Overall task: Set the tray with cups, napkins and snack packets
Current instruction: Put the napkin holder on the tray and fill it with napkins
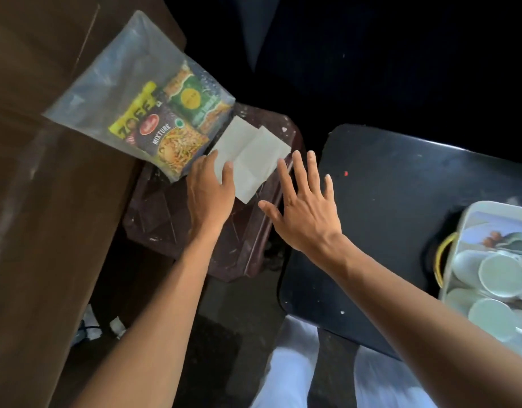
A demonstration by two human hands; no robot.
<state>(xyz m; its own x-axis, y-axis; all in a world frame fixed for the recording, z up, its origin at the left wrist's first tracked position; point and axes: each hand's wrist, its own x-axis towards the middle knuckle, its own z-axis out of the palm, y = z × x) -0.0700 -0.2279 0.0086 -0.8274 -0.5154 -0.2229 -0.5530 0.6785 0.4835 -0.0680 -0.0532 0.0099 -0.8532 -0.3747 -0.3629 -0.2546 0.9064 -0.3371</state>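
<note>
The left hand (211,191) lies flat, fingers straight, pinning the white napkins (253,154) to the brown stool (195,231), likely to steady them. The right hand (305,210) reaches beside them, fingers spread wide, holding nothing. Bagged snack packets (165,125) lie just beyond. The tray (471,213) of cups (501,275) sits well apart on the right.

One wide-angle view from head height, facing forward and steeply down.
Close above left hand (211,192) and right hand (306,210), forearms filling the lower frame; brown stool (171,222) mid-frame, tray (471,212) cropped at the right edge.
</note>
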